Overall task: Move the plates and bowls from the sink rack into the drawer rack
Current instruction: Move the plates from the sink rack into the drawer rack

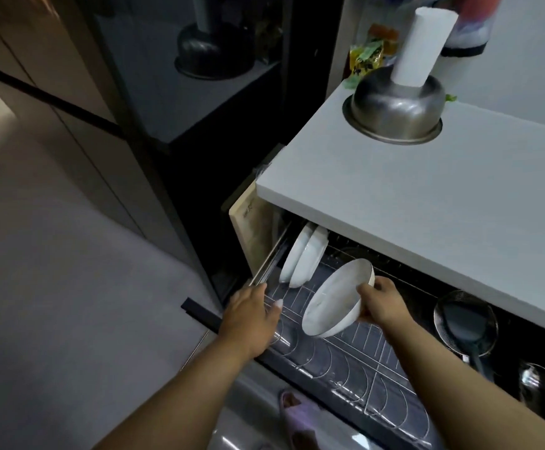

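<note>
Head view, looking down at a kitchen corner. Pale grey countertop (427,203) fills the right half of the frame, w/ a steel mixing bowl (394,105) upside down on it at upper right and a white paper roll (423,43) standing on the bowl's base. Colourful snack packets (372,50) sit behind that, upper centre-right. Dark glossy cabinet front (199,92) upper centre mirrors the bowl. Light grey floor (53,287) takes the left side; a purple slipper (300,417) shows at bottom centre.

Under the counter, the drawer rack (346,362) is pulled out – chrome wire dividers over a dark tray, running from centre to lower right. Two white plates (303,258) stand on edge at the rack's upper-left end, leaning together. A wire strainer (466,319) w/ a dark ladle lies at the right edge, deeper in the drawer.

Now the bowl: white ceramic bowl (336,300), deep, smooth, tilted on its side w/ the opening facing left and toward the camera, hanging just above the wires at frame centre. Right hand (378,300) grips its rim, thumb on top, fingers under the base. Left hand (248,316) sits lower-left of the bowl, fingers relaxed and extended over the rack's front edge, holding nothing; can't tell if it touches the wires.
</note>
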`<state>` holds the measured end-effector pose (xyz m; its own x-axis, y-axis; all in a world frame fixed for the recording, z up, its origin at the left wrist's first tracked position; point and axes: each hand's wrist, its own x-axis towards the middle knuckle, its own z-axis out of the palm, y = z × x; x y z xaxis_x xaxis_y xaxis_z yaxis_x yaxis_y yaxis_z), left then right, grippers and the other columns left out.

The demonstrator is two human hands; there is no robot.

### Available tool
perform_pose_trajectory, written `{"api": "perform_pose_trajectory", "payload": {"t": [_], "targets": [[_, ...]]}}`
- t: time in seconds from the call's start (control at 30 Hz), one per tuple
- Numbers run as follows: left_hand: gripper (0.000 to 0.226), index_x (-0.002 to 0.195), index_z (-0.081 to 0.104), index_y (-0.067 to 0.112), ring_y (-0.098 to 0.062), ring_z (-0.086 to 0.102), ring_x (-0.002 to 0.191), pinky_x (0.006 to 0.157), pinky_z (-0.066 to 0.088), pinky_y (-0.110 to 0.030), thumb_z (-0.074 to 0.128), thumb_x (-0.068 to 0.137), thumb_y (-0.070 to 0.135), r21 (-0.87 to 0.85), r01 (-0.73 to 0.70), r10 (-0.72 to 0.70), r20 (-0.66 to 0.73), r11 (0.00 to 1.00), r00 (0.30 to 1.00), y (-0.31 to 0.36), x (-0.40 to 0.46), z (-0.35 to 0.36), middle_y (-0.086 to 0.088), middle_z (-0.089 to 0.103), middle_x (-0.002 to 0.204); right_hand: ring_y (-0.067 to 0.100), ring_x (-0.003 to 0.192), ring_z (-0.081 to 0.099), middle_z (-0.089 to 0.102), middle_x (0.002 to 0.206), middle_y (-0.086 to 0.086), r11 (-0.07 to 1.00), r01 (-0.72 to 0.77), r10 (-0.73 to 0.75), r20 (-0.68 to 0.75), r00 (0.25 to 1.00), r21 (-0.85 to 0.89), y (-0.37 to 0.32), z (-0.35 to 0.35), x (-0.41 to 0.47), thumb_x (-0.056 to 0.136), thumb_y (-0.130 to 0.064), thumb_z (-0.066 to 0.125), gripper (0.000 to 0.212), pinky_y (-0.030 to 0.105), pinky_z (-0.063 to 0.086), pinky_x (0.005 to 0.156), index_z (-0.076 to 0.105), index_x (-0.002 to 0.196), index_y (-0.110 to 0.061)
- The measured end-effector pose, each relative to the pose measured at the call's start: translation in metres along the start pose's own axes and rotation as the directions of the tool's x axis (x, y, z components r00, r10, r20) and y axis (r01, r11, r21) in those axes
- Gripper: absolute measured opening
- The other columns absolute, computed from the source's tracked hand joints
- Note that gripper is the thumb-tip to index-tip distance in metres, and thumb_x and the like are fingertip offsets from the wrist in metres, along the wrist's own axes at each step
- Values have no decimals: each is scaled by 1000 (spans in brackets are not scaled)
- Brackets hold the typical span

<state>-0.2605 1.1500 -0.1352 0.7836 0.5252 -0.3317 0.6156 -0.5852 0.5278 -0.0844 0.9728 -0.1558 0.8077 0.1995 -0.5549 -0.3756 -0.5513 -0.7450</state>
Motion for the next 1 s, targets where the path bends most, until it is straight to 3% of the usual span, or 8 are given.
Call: {"api": "perform_pose_trajectory", "payload": {"t": [0.07,0.2,0.3,0.4,0.5,0.73,0.87,1.0], "targets": [[62,149,23,19,-21,20,142,117,17,-38,33,97,51,104,-17,17,-3,994,1000,-4,10,4,-3,29,154,35,83,67,64,100,20,1000,-23,23,4,1000,-6,-4,8,16,69,-27,52,52,51,59,60,53,116,-6],[65,151,16,19,-18,13,144,120,6,-41,27,97,53,283,-88,91,4,955,996,-4,24,16,-1,23,156,31,71,62,62,96,18,997,-27,26,-15,1000,-72,-9,18,43,74,-25,53,56,28,51,43,48,124,-2],[67,150,14,19,-17,15,144,120,7,-41,25,95,55,362,-126,133,6,924,991,-5,25,23,1,23,156,35,82,65,65,102,19,986,-24,16,-46,999,-167,-13,24,57,73,-30,55,65,37,56,61,42,131,-4],[69,150,13,19,-16,18,142,118,12,-40,27,94,56,354,-127,136,0,927,991,-7,26,24,1,24,155,38,94,64,64,111,20,970,-20,4,-65,998,-242,-20,29,65,81,-29,58,62,46,54,82,37,133,-4],[72,151,12,19,-16,19,142,118,13,-38,32,91,55,344,-131,135,11,930,991,-8,27,23,1,24,155,40,94,63,63,109,23,953,-30,7,-75,997,-302,-26,36,74,84,-27,58,56,42,52,80,37,128,0],[80,150,16,19,-15,24,140,119,12,-36,25,80,57,319,-132,140,-1,938,990,-8,26,22,2,31,152,41,100,63,64,110,23,959,-27,10,-62,998,-281,-20,47,106,76,-44,63,67,55,53,84,40,122,-2],[80,151,13,20,-16,24,140,118,15,-38,36,83,54,296,-119,119,17,948,993,-9,27,23,0,30,152,39,104,62,63,117,20,943,31,-41,-24,999,-332,-36,57,95,83,-43,65,66,51,51,89,39,130,-4],[79,151,10,21,-17,22,140,117,18,-39,41,86,52,280,-118,112,34,953,993,-9,27,22,-1,28,153,40,112,57,60,123,24,889,66,-80,-11,997,-452,-51,64,91,93,-36,56,57,36,44,86,42,131,4]]}}
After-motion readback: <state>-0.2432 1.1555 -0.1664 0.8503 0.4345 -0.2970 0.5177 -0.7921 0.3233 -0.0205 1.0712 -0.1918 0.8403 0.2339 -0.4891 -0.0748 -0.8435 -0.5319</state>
